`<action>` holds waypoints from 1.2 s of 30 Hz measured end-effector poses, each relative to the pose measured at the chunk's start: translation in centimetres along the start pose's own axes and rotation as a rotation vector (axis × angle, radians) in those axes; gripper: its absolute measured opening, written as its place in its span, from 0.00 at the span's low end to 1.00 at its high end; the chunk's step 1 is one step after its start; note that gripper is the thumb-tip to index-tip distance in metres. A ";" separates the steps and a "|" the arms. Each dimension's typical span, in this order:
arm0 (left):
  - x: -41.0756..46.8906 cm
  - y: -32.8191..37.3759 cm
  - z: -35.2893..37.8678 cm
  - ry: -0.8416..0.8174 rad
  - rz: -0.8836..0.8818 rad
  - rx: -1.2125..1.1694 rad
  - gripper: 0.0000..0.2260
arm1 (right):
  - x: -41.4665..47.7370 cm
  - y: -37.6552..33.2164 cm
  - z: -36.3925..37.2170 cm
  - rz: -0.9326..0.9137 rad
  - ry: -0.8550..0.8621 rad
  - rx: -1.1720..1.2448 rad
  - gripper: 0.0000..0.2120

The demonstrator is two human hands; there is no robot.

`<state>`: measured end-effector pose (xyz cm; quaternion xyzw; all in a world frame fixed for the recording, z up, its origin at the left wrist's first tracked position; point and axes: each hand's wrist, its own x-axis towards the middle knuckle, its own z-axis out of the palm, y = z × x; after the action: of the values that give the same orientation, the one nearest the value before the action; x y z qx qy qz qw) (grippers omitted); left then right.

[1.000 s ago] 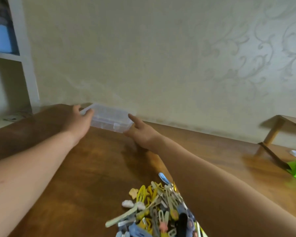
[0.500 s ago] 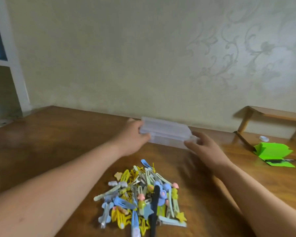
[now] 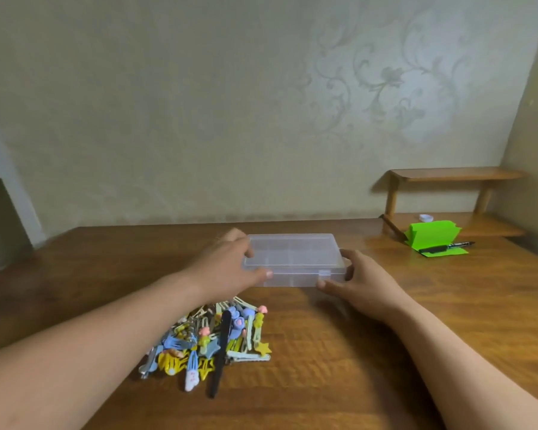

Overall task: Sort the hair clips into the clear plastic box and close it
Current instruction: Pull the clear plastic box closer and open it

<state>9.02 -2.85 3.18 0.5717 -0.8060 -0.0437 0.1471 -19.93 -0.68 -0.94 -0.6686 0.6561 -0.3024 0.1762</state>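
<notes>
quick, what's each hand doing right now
Left hand: closed on the left end of the clear plastic box, lid shut.
Right hand: closed on the box's right end.

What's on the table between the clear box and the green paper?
Nothing: the head view shows bare wooden table between clear box and green paper.

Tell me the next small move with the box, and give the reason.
Probably unlatch and lift the lid. The clear plastic box sits shut on the table, with its latch tab facing the person. Left hand and right hand hold its two ends, and the hair clips lie unsorted in a pile just in front.
</notes>
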 end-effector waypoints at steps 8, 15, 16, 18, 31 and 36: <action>2.2 2.7 1.5 -0.090 0.097 0.123 0.36 | -0.1 0.0 0.6 -0.005 0.053 -0.139 0.51; 2.0 2.5 -0.7 -0.142 0.129 0.235 0.38 | -0.2 -0.3 0.6 -0.015 0.067 -0.148 0.44; 2.1 2.6 -1.3 -0.150 0.120 0.182 0.41 | -0.2 -0.3 0.6 -0.018 0.068 -0.152 0.44; 2.9 2.7 -2.4 -0.124 0.094 0.050 0.40 | -0.1 -0.1 0.6 -0.029 0.066 -0.145 0.45; 13.3 -3.4 2.4 0.126 -0.380 -0.402 0.30 | -0.3 -0.5 0.2 -0.046 0.013 -0.146 0.48; 13.3 -4.4 4.6 0.042 -0.455 -0.416 0.23 | -0.3 -0.8 0.2 -0.025 0.013 -0.117 0.45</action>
<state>7.63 -17.23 0.27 0.6958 -0.6279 -0.2277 0.2640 -19.19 -0.32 -0.70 -0.6839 0.6654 -0.2700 0.1288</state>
